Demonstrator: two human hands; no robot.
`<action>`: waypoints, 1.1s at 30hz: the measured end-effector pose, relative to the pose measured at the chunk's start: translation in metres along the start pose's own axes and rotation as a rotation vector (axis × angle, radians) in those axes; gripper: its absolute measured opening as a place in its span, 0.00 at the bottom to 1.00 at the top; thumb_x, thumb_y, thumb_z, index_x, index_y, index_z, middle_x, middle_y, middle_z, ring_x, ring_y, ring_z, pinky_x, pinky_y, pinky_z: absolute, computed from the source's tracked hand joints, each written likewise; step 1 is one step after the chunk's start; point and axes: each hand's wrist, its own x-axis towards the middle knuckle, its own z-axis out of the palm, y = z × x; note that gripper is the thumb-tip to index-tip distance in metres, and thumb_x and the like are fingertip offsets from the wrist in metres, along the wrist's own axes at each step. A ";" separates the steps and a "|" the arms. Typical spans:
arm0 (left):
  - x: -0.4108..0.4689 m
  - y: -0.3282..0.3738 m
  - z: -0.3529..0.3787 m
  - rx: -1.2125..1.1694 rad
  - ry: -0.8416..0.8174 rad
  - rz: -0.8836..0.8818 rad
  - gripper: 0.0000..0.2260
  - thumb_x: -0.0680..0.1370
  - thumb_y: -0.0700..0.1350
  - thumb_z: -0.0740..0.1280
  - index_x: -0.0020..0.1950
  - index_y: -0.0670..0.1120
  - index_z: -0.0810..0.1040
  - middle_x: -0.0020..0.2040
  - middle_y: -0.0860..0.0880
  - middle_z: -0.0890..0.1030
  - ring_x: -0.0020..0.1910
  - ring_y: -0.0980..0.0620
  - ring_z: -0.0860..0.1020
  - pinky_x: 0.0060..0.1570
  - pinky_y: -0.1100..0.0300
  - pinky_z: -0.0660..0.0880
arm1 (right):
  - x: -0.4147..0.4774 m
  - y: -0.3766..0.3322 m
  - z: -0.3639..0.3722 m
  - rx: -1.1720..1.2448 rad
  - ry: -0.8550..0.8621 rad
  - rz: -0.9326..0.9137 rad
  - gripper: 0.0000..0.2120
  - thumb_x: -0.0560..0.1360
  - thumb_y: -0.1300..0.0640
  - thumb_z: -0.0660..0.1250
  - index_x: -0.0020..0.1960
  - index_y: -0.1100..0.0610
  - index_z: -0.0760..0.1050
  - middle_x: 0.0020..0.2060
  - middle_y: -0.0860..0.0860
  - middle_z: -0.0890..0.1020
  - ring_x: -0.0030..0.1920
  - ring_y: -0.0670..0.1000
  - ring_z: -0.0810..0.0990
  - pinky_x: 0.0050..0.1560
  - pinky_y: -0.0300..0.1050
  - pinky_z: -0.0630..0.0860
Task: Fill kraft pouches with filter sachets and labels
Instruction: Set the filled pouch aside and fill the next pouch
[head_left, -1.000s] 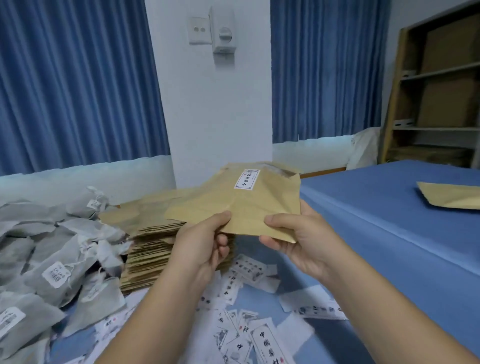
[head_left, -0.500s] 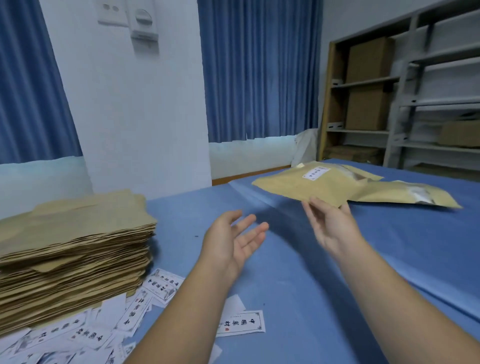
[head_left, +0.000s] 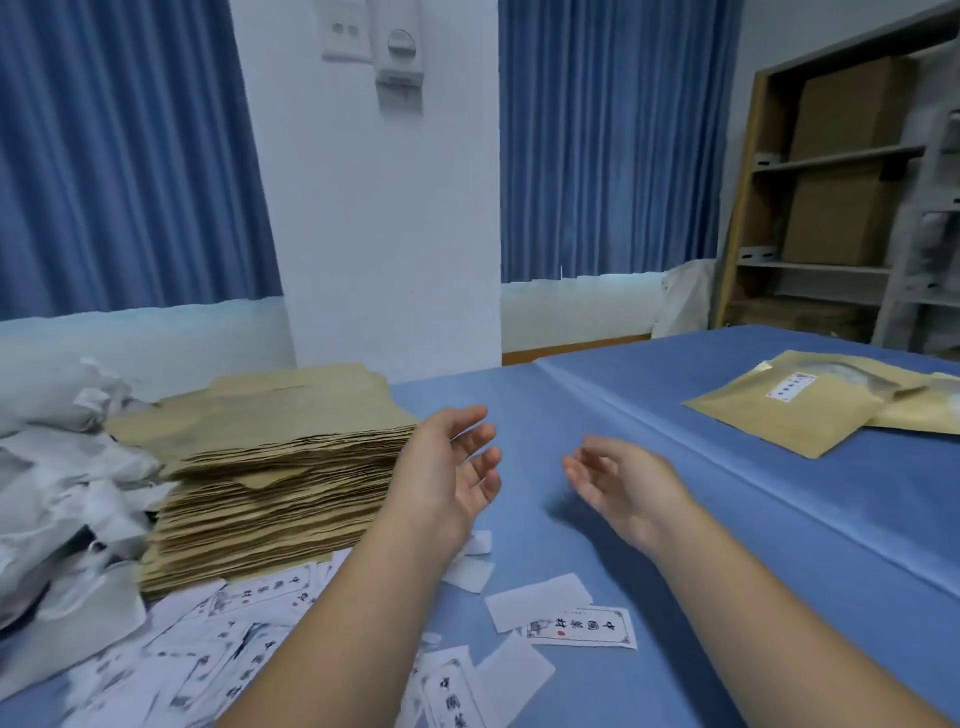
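Landmark = stack of kraft pouches (head_left: 280, 467), the flat empties, mid-left on the blue cloth (head_left: 727, 545).

- Left hand (head_left: 452, 478): just right of the stack, over the cloth, and it covers the stack's lower right corner from my view. Fingers are spread and loosely curved, palm facing right, gripping nothing.
- Right hand (head_left: 623, 488): further right of the stack, near the left hand but apart from it. Palm faces left, fingers relaxed and a bit motion-blurred, nothing held.
- Filled pouch (head_left: 789, 410): well right of the stack, lying flat, with a white label (head_left: 788, 387) on its face. It overlaps a second pouch (head_left: 919, 410) cut off by the frame edge.
- A raised crease (head_left: 649, 415) in the cloth runs between the hands and those two pouches.
- Filter sachets (head_left: 57, 478): a grey-white heap left of the stack, crowding its left edge.
- Loose labels (head_left: 582, 626): scattered in front of the stack, some printed side up, some blank side up. My left forearm lies across the scatter and hides part of it.
- Behind the stack: white pillar (head_left: 384, 234) with a wall switch (head_left: 400, 57), and blue curtains (head_left: 608, 135) on both sides.
- Far right of the stack: shelf unit (head_left: 831, 267) holding cardboard boxes (head_left: 847, 104).
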 end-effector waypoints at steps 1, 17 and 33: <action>-0.003 0.009 -0.011 -0.002 0.021 0.021 0.07 0.76 0.43 0.62 0.43 0.46 0.79 0.30 0.52 0.78 0.25 0.55 0.73 0.27 0.64 0.67 | -0.006 0.007 0.019 -0.019 -0.051 0.005 0.02 0.75 0.67 0.64 0.43 0.65 0.74 0.34 0.58 0.77 0.33 0.54 0.81 0.31 0.40 0.80; -0.056 0.091 -0.200 0.150 0.369 0.214 0.03 0.75 0.41 0.66 0.46 0.44 0.80 0.28 0.52 0.78 0.24 0.56 0.73 0.22 0.66 0.69 | -0.039 0.105 0.189 -1.463 -0.372 -1.006 0.26 0.73 0.50 0.66 0.70 0.46 0.65 0.69 0.45 0.65 0.68 0.48 0.65 0.65 0.45 0.64; -0.059 0.076 -0.193 0.579 0.182 0.271 0.08 0.77 0.53 0.66 0.49 0.51 0.81 0.43 0.53 0.85 0.34 0.56 0.81 0.36 0.62 0.78 | -0.066 0.088 0.192 -1.616 -0.265 -1.073 0.05 0.74 0.50 0.67 0.45 0.45 0.82 0.39 0.43 0.76 0.44 0.47 0.73 0.36 0.42 0.64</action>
